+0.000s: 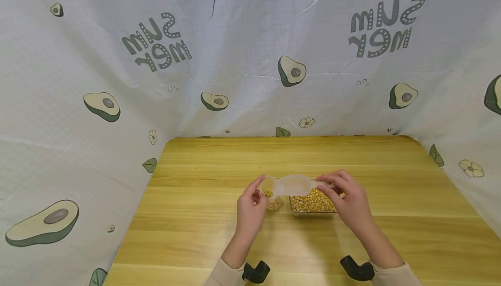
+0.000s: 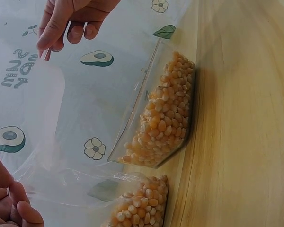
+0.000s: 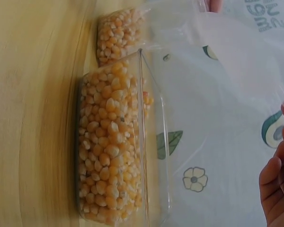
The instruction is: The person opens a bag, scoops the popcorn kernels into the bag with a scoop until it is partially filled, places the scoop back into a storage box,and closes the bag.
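My right hand (image 1: 350, 201) pinches the handle of a translucent white scoop (image 1: 292, 185), held level above a clear rectangular container (image 2: 132, 118) of corn kernels (image 1: 313, 201). The scoop's front end reaches the mouth of a clear plastic bag (image 1: 275, 203). At the left, my left hand (image 1: 251, 212) grips the upper edge of this bag between thumb and fingers. Corn kernels (image 2: 141, 205) fill the bottom of the bag, which rests on the table beside the container. In the right wrist view the scoop (image 3: 244, 54) spans from the bag's top to my right fingers (image 3: 270, 170).
The wooden table (image 1: 203, 216) carries the bag and container. A white cloth (image 1: 242, 99) printed with avocados hangs behind it and along both sides. Black curved pieces (image 1: 256, 272) sit at both wrists, next to the beige sleeves (image 1: 395, 275).
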A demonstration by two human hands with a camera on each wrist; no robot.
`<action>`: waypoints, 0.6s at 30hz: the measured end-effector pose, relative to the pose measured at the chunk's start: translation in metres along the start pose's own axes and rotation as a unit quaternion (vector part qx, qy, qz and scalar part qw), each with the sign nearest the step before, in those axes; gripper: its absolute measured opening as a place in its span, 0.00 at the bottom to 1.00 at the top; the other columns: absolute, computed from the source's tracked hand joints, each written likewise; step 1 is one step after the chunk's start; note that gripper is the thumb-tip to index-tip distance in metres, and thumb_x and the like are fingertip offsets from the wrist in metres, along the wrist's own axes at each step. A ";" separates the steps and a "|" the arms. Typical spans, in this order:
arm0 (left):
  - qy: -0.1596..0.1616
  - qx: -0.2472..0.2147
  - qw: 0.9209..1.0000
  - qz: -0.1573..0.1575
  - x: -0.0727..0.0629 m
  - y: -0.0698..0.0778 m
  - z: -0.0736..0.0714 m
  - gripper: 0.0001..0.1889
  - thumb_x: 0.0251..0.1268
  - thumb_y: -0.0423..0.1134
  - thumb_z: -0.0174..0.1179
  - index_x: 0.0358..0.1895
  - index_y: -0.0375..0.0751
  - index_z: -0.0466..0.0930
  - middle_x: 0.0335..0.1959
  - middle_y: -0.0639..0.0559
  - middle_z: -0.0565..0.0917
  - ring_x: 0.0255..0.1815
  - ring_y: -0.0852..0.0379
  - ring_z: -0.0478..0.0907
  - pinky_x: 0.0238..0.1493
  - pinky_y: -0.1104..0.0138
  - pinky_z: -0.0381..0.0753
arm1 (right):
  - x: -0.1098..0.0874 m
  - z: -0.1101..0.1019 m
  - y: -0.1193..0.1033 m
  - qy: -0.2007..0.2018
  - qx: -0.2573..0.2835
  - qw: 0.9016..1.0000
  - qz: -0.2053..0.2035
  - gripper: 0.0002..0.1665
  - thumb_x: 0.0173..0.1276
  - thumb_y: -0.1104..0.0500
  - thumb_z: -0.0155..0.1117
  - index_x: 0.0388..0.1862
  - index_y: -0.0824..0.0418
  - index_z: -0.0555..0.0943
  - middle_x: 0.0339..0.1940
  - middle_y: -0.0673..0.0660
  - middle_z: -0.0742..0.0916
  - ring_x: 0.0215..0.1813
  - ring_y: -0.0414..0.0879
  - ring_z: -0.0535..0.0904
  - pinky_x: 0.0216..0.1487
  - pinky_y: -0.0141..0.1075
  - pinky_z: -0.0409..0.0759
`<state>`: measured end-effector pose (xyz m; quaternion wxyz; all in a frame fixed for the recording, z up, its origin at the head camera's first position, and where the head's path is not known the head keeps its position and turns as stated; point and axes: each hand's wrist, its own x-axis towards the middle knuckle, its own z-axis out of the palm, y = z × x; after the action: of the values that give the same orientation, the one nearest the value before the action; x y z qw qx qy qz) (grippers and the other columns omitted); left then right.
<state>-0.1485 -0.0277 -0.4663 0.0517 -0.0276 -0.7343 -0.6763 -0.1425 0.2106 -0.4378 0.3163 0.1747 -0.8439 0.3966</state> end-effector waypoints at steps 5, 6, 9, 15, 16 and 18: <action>0.003 0.002 1.000 0.006 0.000 -0.001 0.001 0.27 0.66 0.24 0.50 0.64 0.51 0.79 0.43 0.35 0.79 0.27 0.63 0.65 0.22 0.76 0.61 | -0.002 -0.002 0.002 0.005 0.000 1.000 -0.005 0.20 0.49 0.77 0.74 0.38 0.58 0.89 0.32 0.50 0.83 0.25 0.30 0.70 0.27 0.21 0.69; 0.003 0.002 1.000 0.006 0.000 -0.001 0.001 0.27 0.66 0.24 0.50 0.64 0.51 0.79 0.43 0.35 0.79 0.27 0.63 0.65 0.22 0.76 0.61 | -0.003 -0.003 0.003 0.005 -0.004 1.000 -0.006 0.20 0.49 0.76 0.74 0.38 0.58 0.89 0.31 0.50 0.83 0.25 0.30 0.70 0.27 0.22 0.69; 0.003 0.000 1.000 0.005 0.000 -0.001 0.001 0.27 0.66 0.23 0.50 0.64 0.50 0.79 0.42 0.34 0.78 0.27 0.63 0.64 0.22 0.76 0.61 | -0.006 -0.005 0.006 0.000 -0.012 1.000 -0.007 0.20 0.48 0.75 0.75 0.39 0.58 0.89 0.30 0.49 0.83 0.24 0.30 0.68 0.25 0.21 0.67; 0.005 0.003 1.000 0.000 0.000 -0.002 0.001 0.27 0.66 0.23 0.50 0.64 0.51 0.80 0.42 0.35 0.78 0.27 0.62 0.65 0.21 0.76 0.60 | -0.011 -0.009 0.012 -0.018 -0.033 0.999 0.011 0.18 0.51 0.73 0.75 0.40 0.57 0.89 0.30 0.48 0.84 0.23 0.30 0.67 0.24 0.22 0.66; 0.005 0.003 1.000 0.001 0.000 -0.002 0.001 0.27 0.66 0.23 0.50 0.64 0.52 0.80 0.42 0.35 0.79 0.27 0.62 0.65 0.21 0.76 0.60 | -0.012 -0.010 0.013 -0.020 -0.037 0.999 0.016 0.17 0.52 0.72 0.75 0.40 0.57 0.89 0.30 0.48 0.84 0.24 0.30 0.68 0.25 0.21 0.67; 0.006 0.002 1.000 0.002 0.000 -0.001 0.001 0.27 0.67 0.23 0.50 0.63 0.51 0.80 0.43 0.35 0.79 0.27 0.63 0.66 0.21 0.77 0.60 | -0.014 -0.011 0.015 -0.021 -0.043 0.998 0.028 0.16 0.54 0.71 0.74 0.40 0.56 0.89 0.32 0.48 0.85 0.25 0.30 0.69 0.27 0.21 0.69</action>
<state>-0.1486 -0.0265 -0.4677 0.0576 -0.0254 -0.7354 -0.6747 -0.1355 0.2290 -0.4501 0.2944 0.1457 -0.8712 0.3648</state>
